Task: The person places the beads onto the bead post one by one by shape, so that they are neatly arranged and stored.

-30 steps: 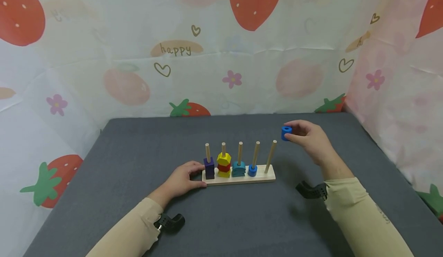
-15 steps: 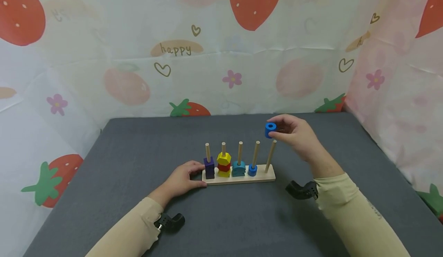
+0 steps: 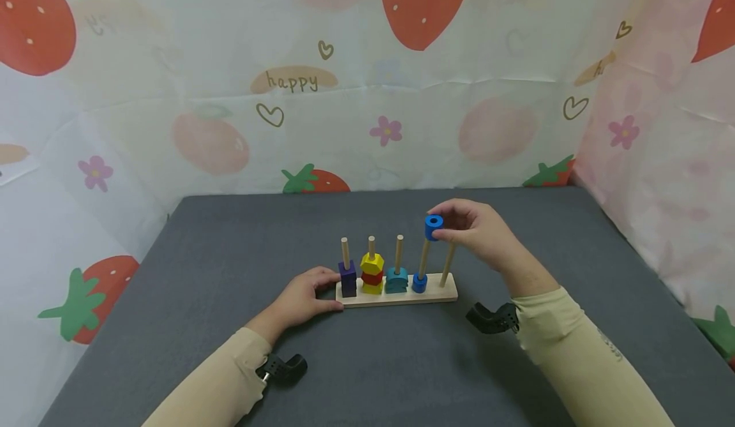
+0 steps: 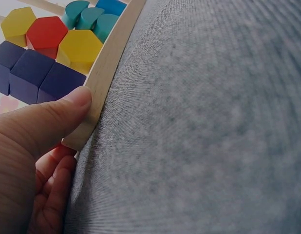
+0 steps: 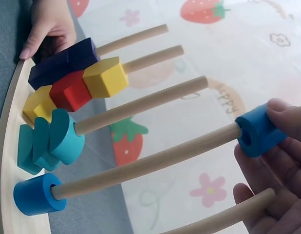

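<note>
My right hand (image 3: pixel 481 234) pinches a blue cylinder block (image 3: pixel 433 228) with a hole through it. It is at the top of the fourth peg (image 5: pixel 150 161) of a wooden peg stacker (image 3: pixel 396 299); in the right wrist view its hole and the peg tip look slightly offset. At the stacker's left end, my left hand (image 3: pixel 301 298) grips the base between thumb and fingers. From left to right the pegs bear purple square blocks (image 3: pixel 347 280), yellow and red hexagons (image 5: pixel 70 91), teal half-round blocks (image 3: pixel 396 281) and one blue cylinder (image 5: pixel 36 195). The fifth peg (image 3: pixel 448 264) is bare.
The stacker stands on a dark grey cloth-covered table (image 3: pixel 258 235). A strawberry-patterned curtain (image 3: pixel 356 108) hangs behind it and along both sides. A black wrist mount (image 3: pixel 492 318) juts from the right sleeve, and another black mount (image 3: pixel 287 369) from the left.
My right hand has carried the blue cylinder leftward, past the fifth peg, and lowered it to the top of the fourth peg. The left hand and the stacker have stayed still.
</note>
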A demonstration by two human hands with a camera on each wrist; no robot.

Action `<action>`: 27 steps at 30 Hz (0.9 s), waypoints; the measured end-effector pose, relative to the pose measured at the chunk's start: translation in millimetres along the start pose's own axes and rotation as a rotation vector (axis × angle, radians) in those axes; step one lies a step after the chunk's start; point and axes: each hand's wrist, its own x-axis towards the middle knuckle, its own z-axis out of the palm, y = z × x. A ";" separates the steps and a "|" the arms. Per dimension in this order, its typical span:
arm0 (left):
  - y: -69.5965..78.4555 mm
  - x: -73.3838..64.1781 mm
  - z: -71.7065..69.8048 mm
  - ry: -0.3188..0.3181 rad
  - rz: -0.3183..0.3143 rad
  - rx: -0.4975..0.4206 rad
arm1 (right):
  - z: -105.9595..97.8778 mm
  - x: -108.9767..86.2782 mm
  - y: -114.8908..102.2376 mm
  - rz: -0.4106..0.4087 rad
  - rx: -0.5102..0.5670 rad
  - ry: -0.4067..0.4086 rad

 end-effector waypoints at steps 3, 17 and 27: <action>-0.3 0.1 0.5 0.000 -0.003 0.001 | 0.2 0.7 0.9 0.009 0.002 -0.014; -1.5 -0.2 0.6 0.001 0.002 0.009 | 2.5 4.7 8.1 0.037 -0.049 -0.097; 0.6 -0.4 -0.4 0.002 -0.001 0.017 | 4.2 5.2 20.9 0.082 -0.089 -0.100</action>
